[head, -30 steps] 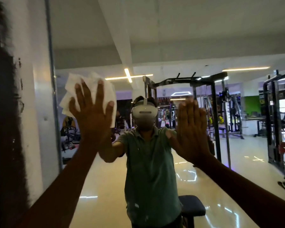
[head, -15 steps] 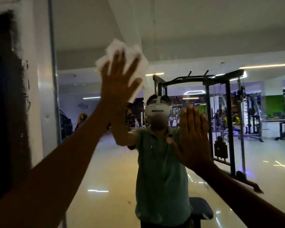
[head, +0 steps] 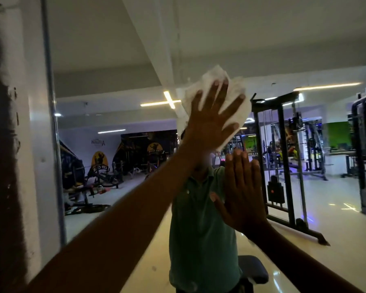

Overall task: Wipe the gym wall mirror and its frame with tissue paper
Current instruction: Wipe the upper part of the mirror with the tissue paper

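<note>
**Two hands on glass, one wiping**

Left hand [head: 211,119] was flat, fingers spread, pressing the tissue paper [head: 216,92] against the mirror [head: 114,155]. No curled grip on it: the wad was held only by palm pressure, bunched under and above the fingers. Right hand [head: 243,191] sat below and slightly right of the wiping hand, fingers straight and together, flat on the glass, holding nothing.

The frame [head: 51,123] ran vertically well to the left of the wiping hand, untouched at this moment.

Risks, as judged:
- Pressure eases mid-stroke, tissue slips from under the palm and drops.
- Thin paper could shred under spread fingers, leaving lint.
- Bare right palm would likely smear glass, needing a re-wipe.
</note>
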Demonstrator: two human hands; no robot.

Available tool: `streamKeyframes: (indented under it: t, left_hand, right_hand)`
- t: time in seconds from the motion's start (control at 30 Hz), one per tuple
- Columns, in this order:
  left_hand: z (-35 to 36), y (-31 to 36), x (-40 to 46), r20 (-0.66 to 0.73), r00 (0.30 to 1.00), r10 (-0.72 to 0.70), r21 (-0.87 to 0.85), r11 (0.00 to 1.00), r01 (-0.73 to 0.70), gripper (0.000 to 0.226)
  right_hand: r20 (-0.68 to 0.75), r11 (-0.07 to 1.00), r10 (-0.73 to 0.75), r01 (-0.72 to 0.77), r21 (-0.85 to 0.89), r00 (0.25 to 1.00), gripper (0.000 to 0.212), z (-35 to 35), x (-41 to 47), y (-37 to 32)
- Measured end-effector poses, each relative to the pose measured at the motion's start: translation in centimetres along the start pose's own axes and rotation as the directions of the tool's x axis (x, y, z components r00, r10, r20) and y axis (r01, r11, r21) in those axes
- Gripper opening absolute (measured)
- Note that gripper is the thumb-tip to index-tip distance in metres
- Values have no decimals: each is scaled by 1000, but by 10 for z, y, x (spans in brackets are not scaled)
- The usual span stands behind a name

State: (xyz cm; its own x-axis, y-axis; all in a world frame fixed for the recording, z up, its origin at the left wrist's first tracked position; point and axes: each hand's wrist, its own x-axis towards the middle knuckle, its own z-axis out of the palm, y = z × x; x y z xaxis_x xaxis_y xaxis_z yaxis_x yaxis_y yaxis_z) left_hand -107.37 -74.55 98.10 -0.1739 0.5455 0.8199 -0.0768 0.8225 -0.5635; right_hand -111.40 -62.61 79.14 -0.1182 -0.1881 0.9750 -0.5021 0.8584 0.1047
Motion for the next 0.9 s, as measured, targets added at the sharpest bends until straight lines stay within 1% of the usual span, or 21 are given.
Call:
streamKeyframes:
  t: [0.03, 0.07, 0.13, 0.17, 0.23, 0.27, 0.3, 0.33, 0.37, 0.4, 0.43, 0.5, 0.53, 0.57, 0.6, 0.67, 0.73, 0.8, 0.83, 0.87, 0.9]
  left_hand:
    - [-1, -20, -3, -16, 999, 35, 38, 999, -34, 69]
    - [-2, -46, -8, -23, 1000, -5, 76, 997, 7, 69]
    - [-8, -95, -27, -63, 971, -231, 118, 964, 237, 68]
    - [-12, -111, -37, -74, 932, -355, 119, 925, 362, 68]
    - [-11, -111, -41, -99, 814, -573, 97, 808, 581, 69]
    - [-9, -94, -34, -123, 755, -644, 79, 752, 655, 70]
    - [-7, -71, -23, -137, 730, -670, 54, 731, 681, 71]
    - [-3, -46, -11, -124, 757, -642, 22, 760, 649, 71]
    - [2, -20, 0, -93, 823, -560, -5, 827, 562, 71]
    - [4, 3, 9, -56, 896, -440, -19, 898, 440, 71]
    - [5, 17, 16, -24, 950, -311, -34, 950, 310, 72]
    - [5, 15, 22, -19, 995, -98, -35, 995, 97, 71]
    - [3, 2, 19, -35, 998, -44, -14, 999, 44, 71]
    - [1, -15, 12, -41, 998, -53, 14, 998, 53, 70]
    - [-1, -32, -3, -35, 992, -122, 36, 992, 124, 70]
    - [-7, -65, -42, -40, 943, -330, 73, 940, 332, 70]
    - [-10, -75, -72, -26, 848, -529, 86, 844, 529, 69]
    - [-10, -53, -72, -49, 695, -717, 49, 694, 719, 70]
    - [-10, -35, -63, -67, 645, -761, 35, 644, 764, 70]
    - [-7, -16, -52, -59, 656, -753, 25, 655, 755, 71]
    - [-3, 4, -41, -26, 729, -684, 14, 729, 684, 71]
  right_hand:
    - [-1, 1000, -3, 3, 8, 1000, 96, 1, 0, 0]
    - [-2, 1000, -5, 5, 16, 1000, 97, 2, 0, 0]
    - [2, 1000, -1, 1, 20, 1000, 98, 3, 0, 1]
    - [7, 1000, 2, -2, 18, 1000, 98, 4, -1, 1]
    - [17, 1000, 4, -4, 7, 1000, 98, 5, -2, 0]
    - [20, 1000, 5, -5, 4, 1000, 97, 5, -2, -1]
    - [21, 1000, 6, -6, 2, 1000, 97, 5, -2, -2]
    - [21, 1000, 7, -7, 5, 1000, 96, 5, -2, -2]
    - [19, 1000, 7, -7, 12, 1000, 95, 4, -1, -2]
    - [19, 1000, 9, -10, 21, 1000, 95, 4, -1, -2]
    - [19, 999, 11, -12, 32, 1000, 94, 3, -1, -2]
    - [16, 999, 12, -13, 40, 1000, 94, 3, -1, -1]
    - [14, 999, 10, -10, 37, 1000, 94, 3, -1, -1]
    - [12, 999, 8, -8, 38, 1000, 95, 4, -1, -1]
    - [9, 999, 5, -6, 43, 1000, 95, 4, -1, 0]
    - [0, 999, 3, -3, 54, 1000, 96, 4, 0, 0]
    - [-2, 999, 9, -9, 42, 1000, 96, 4, -2, -1]
    - [-2, 999, 13, -12, 34, 1000, 96, 3, -2, -3]
    - [-4, 999, 12, -12, 42, 1000, 96, 3, -1, -3]
    - [-4, 999, 13, -13, 51, 1000, 96, 3, 0, -4]
    - [-3, 998, 20, -20, 62, 1000, 95, 2, 0, -5]
